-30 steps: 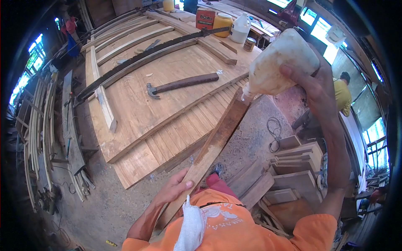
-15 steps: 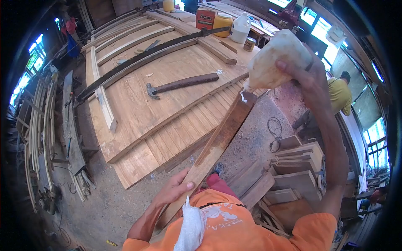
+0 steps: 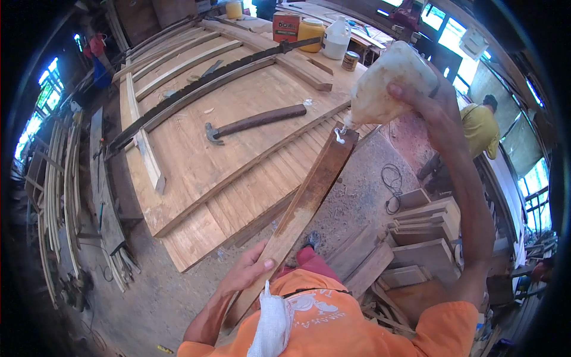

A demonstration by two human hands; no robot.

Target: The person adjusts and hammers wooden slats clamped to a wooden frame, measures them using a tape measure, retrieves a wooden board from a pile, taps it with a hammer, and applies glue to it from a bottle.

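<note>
My left hand (image 3: 251, 271) grips the lower part of a long wooden board (image 3: 303, 205), which slants up and away from my body. The board's far half is stained darker brown. Above that far end, my right hand (image 3: 425, 104) holds a whitish, stained plastic glue bottle (image 3: 389, 83) tipped with its nozzle down. White glue (image 3: 339, 135) lies in a short squiggle on the board's end, just under the nozzle. On the workbench panel (image 3: 238, 154) beyond, a claw hammer (image 3: 256, 123) with a dark wooden handle lies on its side.
A long clamp bar (image 3: 208, 85) and wooden strips cross the panel. A red box (image 3: 285, 28), yellow jar (image 3: 310, 35), white jug (image 3: 337, 38) and small can (image 3: 350, 60) stand at the back. Cut boards (image 3: 422, 238) are stacked right, near a bending person (image 3: 479, 128). Long strips (image 3: 56, 184) lean left.
The line of glue on the board's end has grown longer and curls more. The bottle and board end have shifted very slightly left with the view.
</note>
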